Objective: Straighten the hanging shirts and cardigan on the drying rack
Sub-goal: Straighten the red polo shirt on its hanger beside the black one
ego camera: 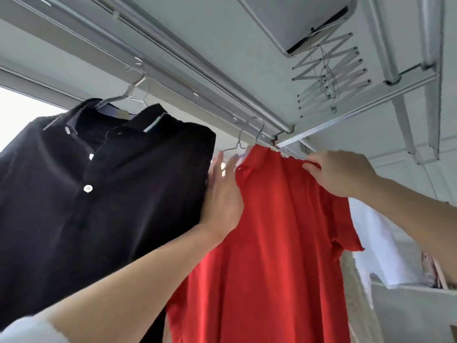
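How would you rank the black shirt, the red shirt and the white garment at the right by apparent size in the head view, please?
1 and 2. black shirt and red shirt: they look alike, and both are cropped, so I won't rank them.
3. white garment: smallest, though mostly hidden.

Red shirt [279, 231] — hung, black shirt [99, 189] beside

The red shirt [277, 243] hides its hanger's shoulders; the black shirt [99, 206] runs off-frame.

Red shirt [279, 231] on a wire hanger [249, 137], pinched by right hand [343, 174], left hand [222, 194] flat beside black shirt [99, 194].
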A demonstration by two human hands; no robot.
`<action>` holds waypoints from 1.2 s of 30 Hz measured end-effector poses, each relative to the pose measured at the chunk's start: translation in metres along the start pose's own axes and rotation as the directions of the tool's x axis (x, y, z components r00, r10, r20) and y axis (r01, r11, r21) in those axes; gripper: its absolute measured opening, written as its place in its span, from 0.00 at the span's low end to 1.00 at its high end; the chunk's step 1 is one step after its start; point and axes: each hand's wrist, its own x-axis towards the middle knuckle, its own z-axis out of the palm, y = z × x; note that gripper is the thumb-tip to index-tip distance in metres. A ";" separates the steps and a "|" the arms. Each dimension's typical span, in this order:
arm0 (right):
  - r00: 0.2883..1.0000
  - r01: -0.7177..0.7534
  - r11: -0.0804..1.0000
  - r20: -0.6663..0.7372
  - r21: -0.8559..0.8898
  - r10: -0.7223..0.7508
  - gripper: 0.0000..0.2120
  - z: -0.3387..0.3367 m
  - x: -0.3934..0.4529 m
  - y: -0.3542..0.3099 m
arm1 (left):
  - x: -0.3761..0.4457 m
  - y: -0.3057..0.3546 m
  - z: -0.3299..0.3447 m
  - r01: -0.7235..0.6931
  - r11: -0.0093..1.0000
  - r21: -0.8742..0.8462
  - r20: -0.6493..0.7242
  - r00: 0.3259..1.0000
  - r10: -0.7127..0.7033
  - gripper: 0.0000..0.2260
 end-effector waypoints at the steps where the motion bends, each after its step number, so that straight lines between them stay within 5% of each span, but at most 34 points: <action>1: 1.000 -0.003 1.000 -0.004 -0.013 0.003 0.16 0.000 -0.006 0.007 | -0.003 -0.002 0.003 0.052 0.997 -0.063 -0.015 0.998 -0.053 0.28; 5: 0.999 -0.033 0.999 0.002 0.010 0.033 0.16 0.001 -0.021 0.024 | -0.002 -0.017 0.006 0.492 0.856 -0.157 0.243 0.860 -0.449 0.23; 8: 0.999 -0.052 0.998 -0.003 0.030 0.052 0.15 -0.001 -0.030 0.032 | 0.004 -0.019 0.005 0.561 0.814 -0.149 0.275 0.815 -0.511 0.26; 12: 0.999 -0.040 0.998 -0.013 0.046 0.041 0.15 0.000 -0.035 0.032 | 0.018 -0.020 0.011 0.638 0.691 -0.340 0.291 0.770 -0.568 0.44; 16: 0.997 -0.010 0.998 -0.075 0.069 0.015 0.14 0.003 -0.038 0.027 | 0.037 -0.030 0.017 0.729 0.648 -0.218 0.388 0.674 -0.628 0.38; 21: 0.998 0.019 0.993 -0.065 0.116 -0.012 0.16 0.007 -0.043 0.034 | 0.046 -0.035 0.010 0.686 0.670 -0.283 0.319 0.726 -0.609 0.21; 24: 0.997 0.079 0.994 -0.027 0.074 -0.077 0.17 0.013 -0.045 0.031 | 0.045 -0.024 -0.008 0.432 0.837 -0.336 0.006 0.889 -0.457 0.10; 26: 0.993 0.116 0.992 -0.008 0.051 -0.116 0.18 0.020 -0.046 0.022 | 0.039 -0.007 -0.021 0.187 0.961 -0.202 0.000 0.982 -0.191 0.13; 29: 0.996 0.087 0.990 -0.038 0.115 -0.083 0.19 0.021 -0.045 0.011 | 0.035 -0.001 -0.010 -0.020 0.992 -0.125 0.140 0.989 0.038 0.09; 31: 0.999 0.040 0.981 -0.040 0.188 -0.033 0.19 0.020 -0.045 0.010 | 0.038 -0.014 -0.007 0.060 0.989 -0.135 0.030 0.998 -0.056 0.06; 33: 0.999 0.028 0.974 -0.039 0.224 -0.019 0.18 0.021 -0.046 0.011 | 0.041 -0.033 -0.007 0.101 0.988 -0.113 -0.021 0.994 -0.104 0.16; 36: 0.998 0.047 0.960 -0.041 0.277 -0.037 0.17 0.019 -0.045 0.007 | 0.048 -0.044 -0.011 -0.002 0.999 -0.048 0.065 0.998 0.005 0.17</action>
